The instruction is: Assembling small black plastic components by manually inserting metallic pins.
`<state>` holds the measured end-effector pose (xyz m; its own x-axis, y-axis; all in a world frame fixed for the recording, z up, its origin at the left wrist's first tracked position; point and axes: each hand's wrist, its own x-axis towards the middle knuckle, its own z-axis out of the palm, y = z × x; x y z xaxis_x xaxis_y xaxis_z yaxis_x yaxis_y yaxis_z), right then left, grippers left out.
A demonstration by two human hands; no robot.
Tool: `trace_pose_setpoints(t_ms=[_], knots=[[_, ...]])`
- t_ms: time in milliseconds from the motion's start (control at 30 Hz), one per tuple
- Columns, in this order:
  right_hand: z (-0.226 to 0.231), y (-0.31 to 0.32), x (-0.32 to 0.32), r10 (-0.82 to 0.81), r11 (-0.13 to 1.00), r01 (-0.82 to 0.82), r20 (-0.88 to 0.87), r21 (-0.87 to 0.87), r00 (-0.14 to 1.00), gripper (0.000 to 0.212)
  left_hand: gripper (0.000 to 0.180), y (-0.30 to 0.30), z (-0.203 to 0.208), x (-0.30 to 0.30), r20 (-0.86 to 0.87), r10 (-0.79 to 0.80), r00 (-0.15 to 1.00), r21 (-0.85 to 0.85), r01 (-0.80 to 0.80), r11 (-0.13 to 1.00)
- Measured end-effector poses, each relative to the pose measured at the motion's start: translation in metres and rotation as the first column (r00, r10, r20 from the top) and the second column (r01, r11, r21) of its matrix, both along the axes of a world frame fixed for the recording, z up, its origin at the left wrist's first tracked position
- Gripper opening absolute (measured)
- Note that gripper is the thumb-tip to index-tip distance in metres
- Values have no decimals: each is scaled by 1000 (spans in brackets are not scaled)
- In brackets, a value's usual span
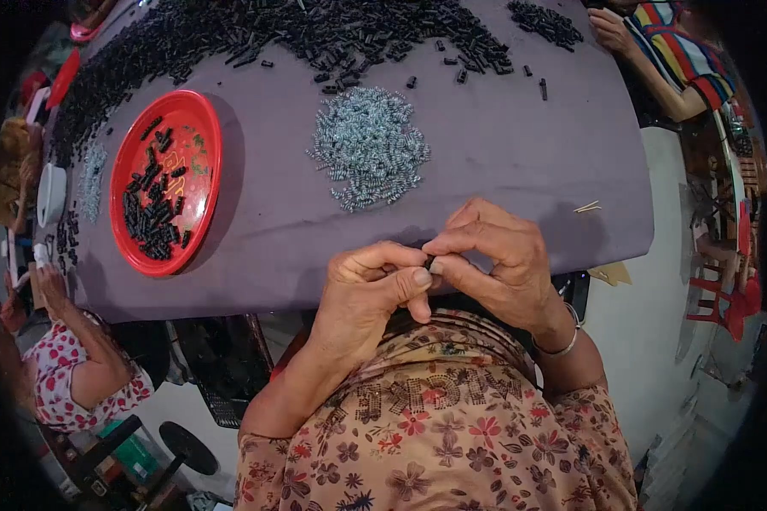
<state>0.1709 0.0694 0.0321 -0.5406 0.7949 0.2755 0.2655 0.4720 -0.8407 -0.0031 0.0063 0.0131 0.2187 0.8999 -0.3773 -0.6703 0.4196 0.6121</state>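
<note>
While a small dark piece (429, 263) lies between them, left hand (362, 289) and right hand (504, 266) both pinch it.

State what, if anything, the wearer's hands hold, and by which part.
A small black piece, mostly hidden, between the left hand and right hand; which part is gripped cannot be told.

The tabletop (268, 196) offers passage between red tray (214, 162) and spring pile (371, 145); heaped black pieces (332, 34) block its far side.
</note>
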Motion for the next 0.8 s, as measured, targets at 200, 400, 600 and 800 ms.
trace_pose_setpoints(t_ms=[200,400,600,800], knots=[[4,-1,-3,61,996,-64,46,70,997,35,11,2,-4,-8,22,-8,1000,-23,9,1000],[-10,-7,-8,-54,947,39,38,319,998,44,10,3,-3,-5,5,25,1000,-65,-25,998],[-17,-11,-13,-113,875,85,31,477,993,44,9,2,-1,-3,46,46,998,-82,-42,996],[-18,-12,-13,-145,829,104,31,549,989,42,7,1,2,-4,58,19,998,-43,-16,999]])
